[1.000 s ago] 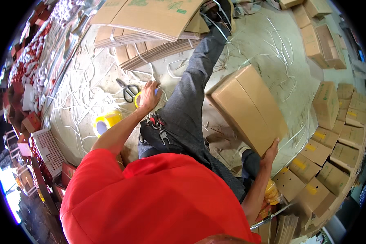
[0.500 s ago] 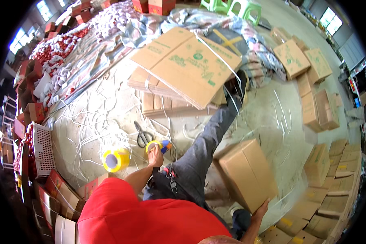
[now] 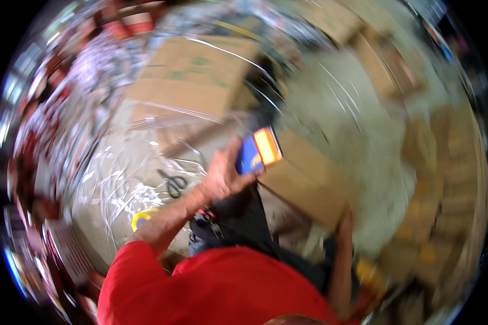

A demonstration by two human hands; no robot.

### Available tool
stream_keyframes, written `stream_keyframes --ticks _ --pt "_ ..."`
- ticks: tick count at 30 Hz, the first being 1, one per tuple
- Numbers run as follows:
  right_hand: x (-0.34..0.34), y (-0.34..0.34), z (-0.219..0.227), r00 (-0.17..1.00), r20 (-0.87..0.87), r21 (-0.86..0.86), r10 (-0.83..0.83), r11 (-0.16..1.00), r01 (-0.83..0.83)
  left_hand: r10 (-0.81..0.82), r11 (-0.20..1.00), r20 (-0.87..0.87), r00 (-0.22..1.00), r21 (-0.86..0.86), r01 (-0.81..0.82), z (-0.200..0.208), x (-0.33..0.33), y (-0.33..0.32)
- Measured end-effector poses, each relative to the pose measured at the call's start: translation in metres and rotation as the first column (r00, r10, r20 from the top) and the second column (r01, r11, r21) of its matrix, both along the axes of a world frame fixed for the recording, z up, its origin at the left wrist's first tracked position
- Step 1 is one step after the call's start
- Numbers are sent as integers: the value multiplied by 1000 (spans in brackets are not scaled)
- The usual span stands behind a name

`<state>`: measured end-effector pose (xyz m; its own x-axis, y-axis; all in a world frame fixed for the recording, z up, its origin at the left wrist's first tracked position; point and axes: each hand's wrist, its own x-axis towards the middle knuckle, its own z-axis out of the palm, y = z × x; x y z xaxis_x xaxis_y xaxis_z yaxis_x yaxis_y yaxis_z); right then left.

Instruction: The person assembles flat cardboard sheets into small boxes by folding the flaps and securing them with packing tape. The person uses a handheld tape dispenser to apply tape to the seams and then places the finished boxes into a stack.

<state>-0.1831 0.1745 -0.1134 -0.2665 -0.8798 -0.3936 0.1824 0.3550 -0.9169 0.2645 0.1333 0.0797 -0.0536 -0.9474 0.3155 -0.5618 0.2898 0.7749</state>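
My left hand is closed around a blue and orange tape dispenser, which it holds above the far left end of a brown cardboard box. The dispenser's tape roll is hidden from this side. At the box's near right corner, my right hand grips the edge; its fingers are blurred. The box lies tilted to the right of my legs, and its printed side, if any, does not show. Black-handled scissors lie on the floor left of my left forearm. A yellow tape roll is partly covered by that arm.
Ahead stands a strapped stack of flat cartons. Loose white straps litter the floor at left. A white plastic crate stands farther left. Closed boxes fill the right side, with more boxes at the far right.
My left hand has risen from beside my leg with the tape dispenser and moved right, over the box. My right hand keeps its hold on the box. The view has turned and blurred.
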Motion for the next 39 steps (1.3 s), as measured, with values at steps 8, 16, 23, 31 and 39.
stream_keyframes --ticks 8,16,23,31,39 --pt "10 9 31 961 -221 82 -165 979 187 -657 744 1 754 157 649 -25 -183 -75" --pt "22 13 22 930 -262 13 -259 962 272 -759 651 162 631 176 738 -50 -204 -77" --pt "26 13 18 800 -552 -10 -236 961 277 -822 567 212 528 229 791 -39 -216 -87" --pt "24 18 68 917 -344 -220 -200 967 129 -818 575 215 534 252 779 -38 -216 -84" --pt "40 15 89 995 -41 -168 -90 982 82 -810 580 271 520 236 780 -25 -226 -79"
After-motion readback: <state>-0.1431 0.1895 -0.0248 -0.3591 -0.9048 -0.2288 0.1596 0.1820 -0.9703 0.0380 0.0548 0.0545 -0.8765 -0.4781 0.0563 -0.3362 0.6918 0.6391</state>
